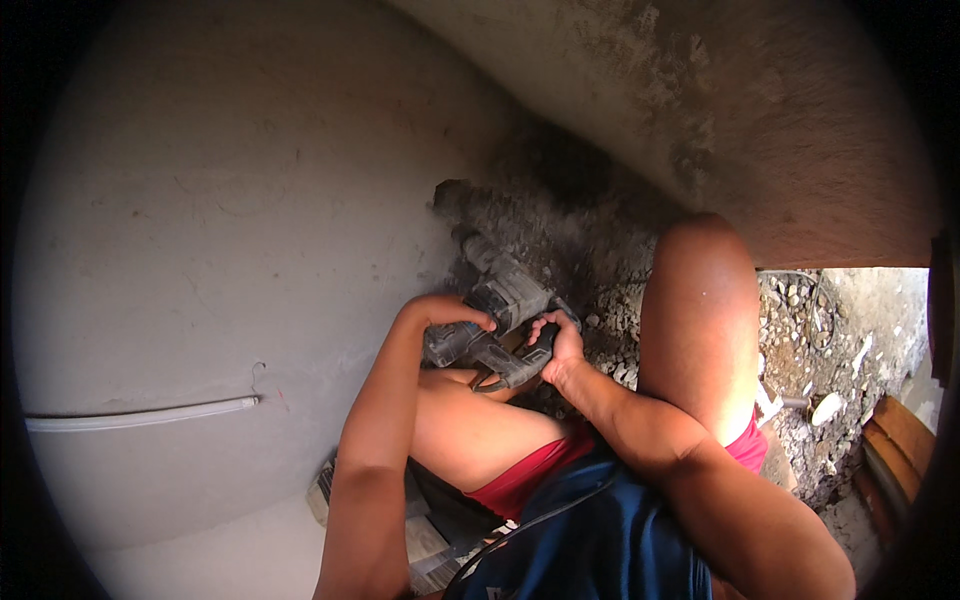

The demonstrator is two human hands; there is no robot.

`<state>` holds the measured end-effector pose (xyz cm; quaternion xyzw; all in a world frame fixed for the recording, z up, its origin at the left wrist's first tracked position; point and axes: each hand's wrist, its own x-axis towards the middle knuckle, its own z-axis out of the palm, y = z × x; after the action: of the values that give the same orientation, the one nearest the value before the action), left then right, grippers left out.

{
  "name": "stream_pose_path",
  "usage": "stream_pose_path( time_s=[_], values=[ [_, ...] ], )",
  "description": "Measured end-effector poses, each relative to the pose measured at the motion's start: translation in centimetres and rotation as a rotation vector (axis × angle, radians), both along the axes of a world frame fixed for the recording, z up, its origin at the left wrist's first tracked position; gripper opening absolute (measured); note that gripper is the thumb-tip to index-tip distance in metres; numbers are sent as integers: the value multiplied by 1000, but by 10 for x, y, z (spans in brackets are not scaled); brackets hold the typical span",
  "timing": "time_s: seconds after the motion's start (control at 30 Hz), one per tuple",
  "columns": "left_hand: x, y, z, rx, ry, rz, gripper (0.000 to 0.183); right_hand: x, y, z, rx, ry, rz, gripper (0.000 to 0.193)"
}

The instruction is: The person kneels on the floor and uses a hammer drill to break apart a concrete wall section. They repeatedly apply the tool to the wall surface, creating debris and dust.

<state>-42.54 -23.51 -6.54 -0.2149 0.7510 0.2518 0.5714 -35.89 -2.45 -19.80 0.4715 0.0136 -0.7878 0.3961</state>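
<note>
A grey, dust-covered rotary hammer (pixel 510 292) lies across the space between my bent legs, its nose aimed up and left at the foot of the wall. My right hand (pixel 562 348) is wrapped round its dark rear handle. On the near side, my left hand (pixel 455 311) is closed on the tool's body, fingers partly hidden behind it. The tip of the tool is lost in shadow beside a dark, broken-out patch (pixel 455 196) at the wall's base. A dark cord (pixel 530 524) runs over my blue shirt.
A plain grey wall (pixel 230 220) fills the left, with a pale conduit (pixel 150 415) sticking out. Another rough wall (pixel 680 110) closes in at the upper right. Rubble and small stones (pixel 800 345) cover the ground. Curved brown pieces (pixel 900 445) lie at the far right.
</note>
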Motion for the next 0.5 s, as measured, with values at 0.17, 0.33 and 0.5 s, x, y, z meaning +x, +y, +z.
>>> stream_pose_path(
  time_s=[0.17,0.33,0.5],
  values=[
    [4,-8,-9,-20,-10,-13,93,3,-4,-7,32,33,15,12],
    [4,11,6,-28,55,51,92,-7,2,4,103,49,23,13],
    [2,18,18,51,60,86,92,-8,5,1,81,57,34,12]
  ],
)
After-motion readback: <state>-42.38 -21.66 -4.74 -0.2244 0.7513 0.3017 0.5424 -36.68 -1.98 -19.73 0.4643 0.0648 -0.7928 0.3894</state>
